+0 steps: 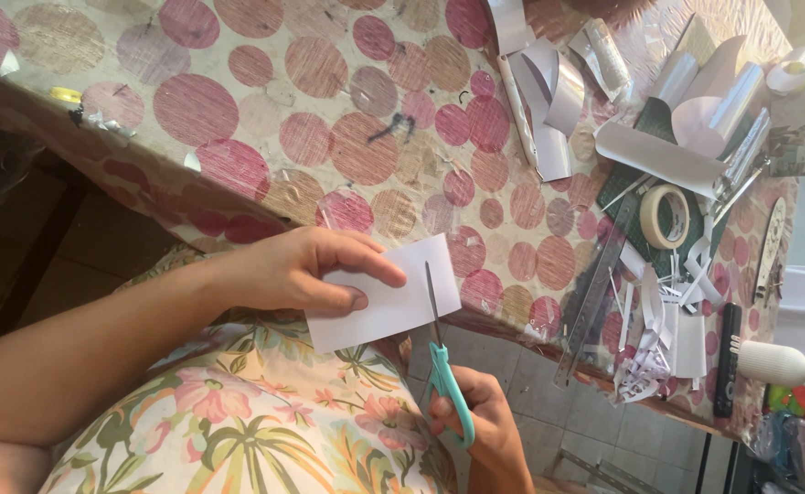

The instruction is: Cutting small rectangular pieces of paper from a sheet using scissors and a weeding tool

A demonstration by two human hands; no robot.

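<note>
Teal-handled scissors (pixel 443 370) are sitting clamped in the right hand (pixel 485 430), blades lying across a white card (pixel 389 297) that the left hand (pixel 297 270) is pinching just off the dotted table's edge (pixel 238 220). Beyond the card, a clear ruler (pixel 594 293), tape roll (pixel 666 217) and paper strips (pixel 658 329) are crowding the tabletop.

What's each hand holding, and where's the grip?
Left hand pinches the white paper card at its left edge. Right hand holds the scissors by the teal handle loops, blades on the card.
</note>
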